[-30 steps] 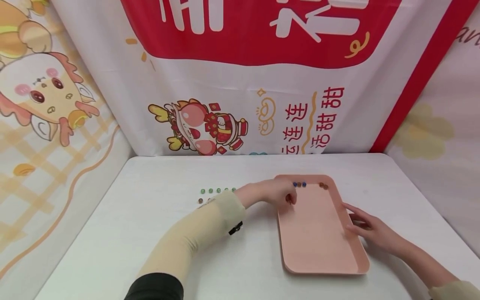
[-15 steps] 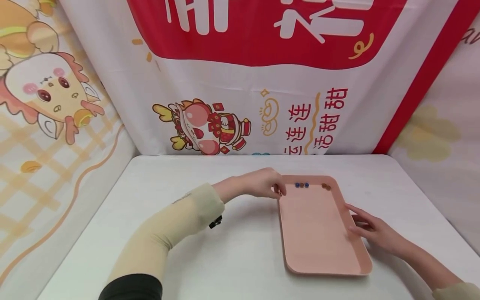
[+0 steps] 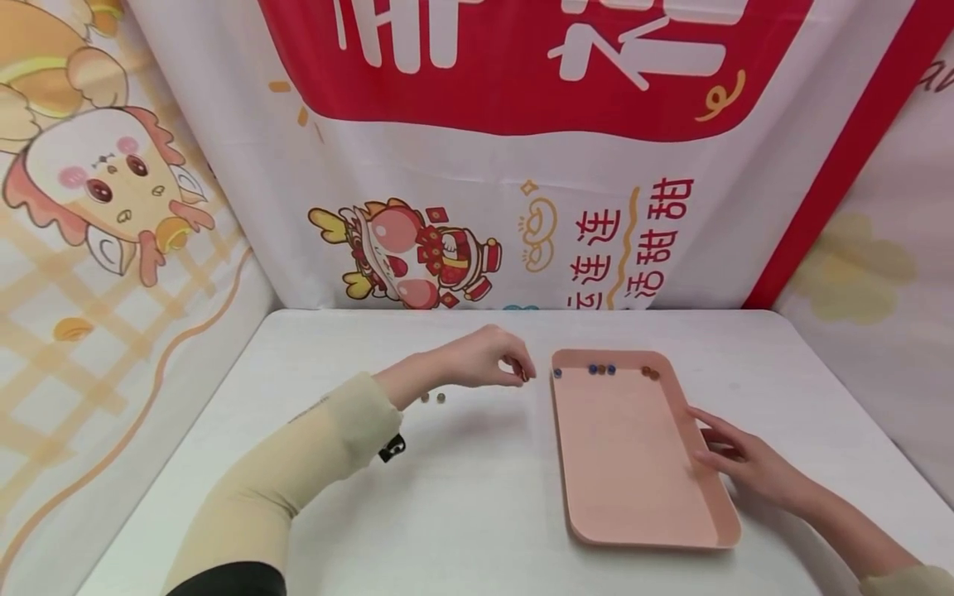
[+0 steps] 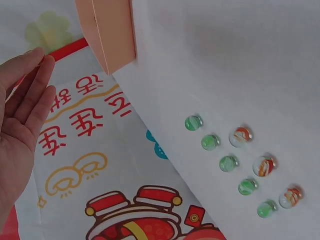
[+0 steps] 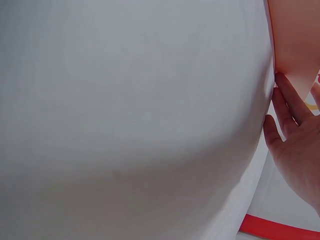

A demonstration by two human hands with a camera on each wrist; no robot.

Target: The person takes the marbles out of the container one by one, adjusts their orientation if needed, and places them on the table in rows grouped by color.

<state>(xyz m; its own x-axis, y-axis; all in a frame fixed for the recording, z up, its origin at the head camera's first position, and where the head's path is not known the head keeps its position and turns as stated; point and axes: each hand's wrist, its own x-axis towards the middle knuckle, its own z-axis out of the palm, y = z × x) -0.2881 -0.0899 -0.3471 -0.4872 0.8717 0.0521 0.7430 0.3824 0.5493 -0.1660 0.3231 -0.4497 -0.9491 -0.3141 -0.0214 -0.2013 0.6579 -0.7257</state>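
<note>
Left of the pink tray [image 3: 633, 542], my left hand [image 3: 488, 356] hovers above the white table. Its thumb and index fingertip come together, and I see no marble between them in the left wrist view. My right hand [image 3: 753, 459] holds the tray's right wall, thumb over the rim and fingers along the outside. Inside the tray's far end lie a blue marble [image 3: 556, 373] at the left corner, a blue and brown group, and a pair of brown marbles [image 3: 650, 373]. Green marbles [image 4: 228, 163] and clear marbles with orange swirls [image 4: 263, 166] form two rows on the table.
The white tabletop [image 3: 462, 513] meets a printed cloth backdrop [image 3: 507, 157] at its far edge. Patterned cloths stand at both sides. In the head view, the left forearm and hand hide most of the marble rows.
My left hand has moved left, from over the tray to beside it. The blue marble in the tray's left corner now shows. The right hand keeps its place on the tray.
</note>
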